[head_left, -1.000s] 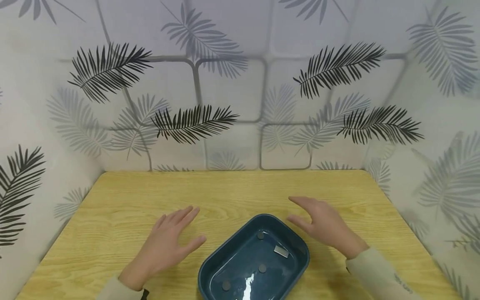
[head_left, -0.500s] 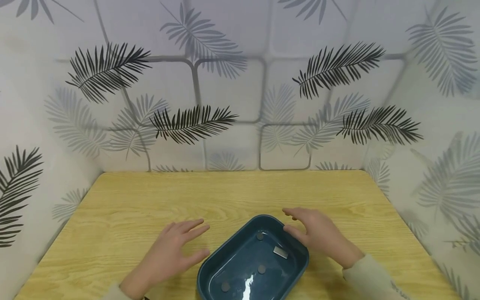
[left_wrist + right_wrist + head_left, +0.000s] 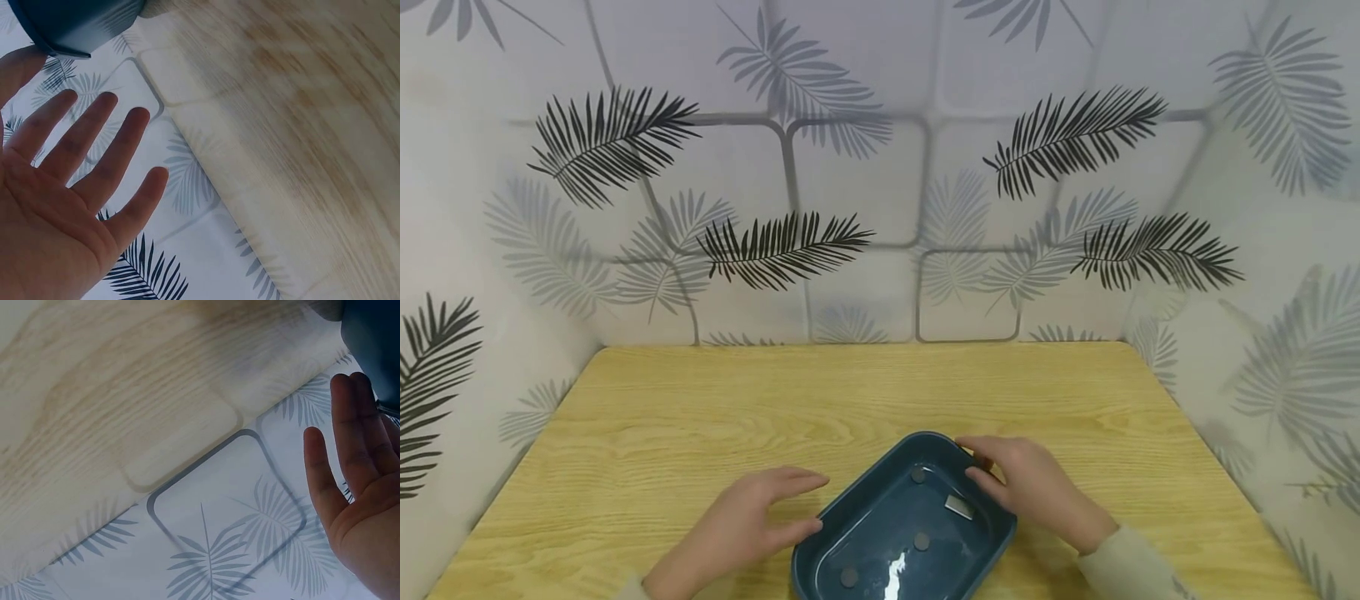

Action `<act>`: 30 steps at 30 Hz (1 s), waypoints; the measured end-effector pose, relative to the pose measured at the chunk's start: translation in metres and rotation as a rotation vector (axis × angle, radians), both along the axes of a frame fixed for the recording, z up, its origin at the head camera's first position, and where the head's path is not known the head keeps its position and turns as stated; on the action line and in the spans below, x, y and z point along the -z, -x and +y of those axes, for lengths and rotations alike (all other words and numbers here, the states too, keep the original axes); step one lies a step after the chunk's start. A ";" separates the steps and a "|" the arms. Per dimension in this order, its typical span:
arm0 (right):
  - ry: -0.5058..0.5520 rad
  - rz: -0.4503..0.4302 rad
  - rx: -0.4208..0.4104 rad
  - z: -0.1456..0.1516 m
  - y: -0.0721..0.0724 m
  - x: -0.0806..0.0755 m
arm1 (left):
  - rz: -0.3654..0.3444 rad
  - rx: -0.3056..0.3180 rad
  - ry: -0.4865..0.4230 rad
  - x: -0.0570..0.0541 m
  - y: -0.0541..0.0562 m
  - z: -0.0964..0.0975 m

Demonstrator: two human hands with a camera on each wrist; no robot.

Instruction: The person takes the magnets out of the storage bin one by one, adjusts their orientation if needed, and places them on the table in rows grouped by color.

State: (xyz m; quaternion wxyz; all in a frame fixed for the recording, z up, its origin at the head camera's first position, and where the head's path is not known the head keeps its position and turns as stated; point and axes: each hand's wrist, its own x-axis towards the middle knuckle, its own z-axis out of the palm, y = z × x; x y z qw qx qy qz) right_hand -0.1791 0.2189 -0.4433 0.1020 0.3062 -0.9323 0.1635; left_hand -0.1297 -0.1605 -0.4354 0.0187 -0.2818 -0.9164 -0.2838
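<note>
A dark blue rectangular basin (image 3: pixel 887 533) with rounded corners stands slanted on the table. Several grey discs (image 3: pixel 921 542) and a small silvery rectangular piece (image 3: pixel 958 507) lie inside it. To its left is my left hand (image 3: pixel 745 517), fingers spread and fairly straight, thumb tip at the near-left rim. In the left wrist view the basin's outer wall (image 3: pixel 94 25) rises above the fingers (image 3: pixel 119 156). My right hand (image 3: pixel 1037 483) is at the far-right rim, thumb over the inside and fingers outside. The right wrist view shows straight fingers (image 3: pixel 353 431) beside the wall; its thumb is hidden there.
The wooden table (image 3: pixel 737 392) extends behind and to both sides of the basin. Leaf-patterned walls (image 3: pixel 850 300) enclose its back, left and right. The basin's near end is cut off by the bottom of the head view.
Both hands have come down and closer to the basin. The right hand's thumb now reaches over the rim, and the left thumb has come up to the other side. The basin has not moved.
</note>
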 end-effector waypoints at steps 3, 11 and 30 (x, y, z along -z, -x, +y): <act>0.000 -0.019 0.008 0.000 -0.001 0.000 | -0.056 0.034 -0.006 -0.001 0.000 0.002; 0.006 0.016 0.017 0.002 -0.004 0.002 | -0.034 0.045 0.012 0.000 0.003 0.006; 0.010 0.018 0.134 0.004 -0.004 0.003 | 0.142 0.018 0.094 -0.001 0.025 0.015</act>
